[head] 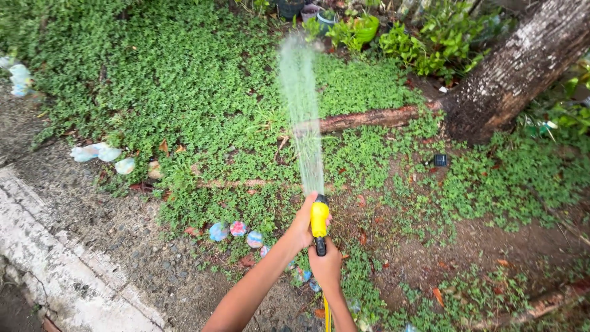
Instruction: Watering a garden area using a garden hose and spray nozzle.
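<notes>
While both hands clamp the yellow hose nozzle (319, 220), left hand (302, 224) sits forward, right hand (326, 265) behind; nozzle axis points away toward the potted plants (353, 27).

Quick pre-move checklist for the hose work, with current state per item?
1. Left hand grips the front of the yellow nozzle: ok.
2. Right hand holds the nozzle's dark handle end, hose trailing below: ok.
3. Water spray flows in a steady fan toward the potted plants: ok.
4. Spray clears the tree trunk and passes over the root: ok.
5. Painted stones sit undisturbed along the bed edge: ok.
6. Hose free of kinks behind the person: cannot tell, out of view.
</notes>
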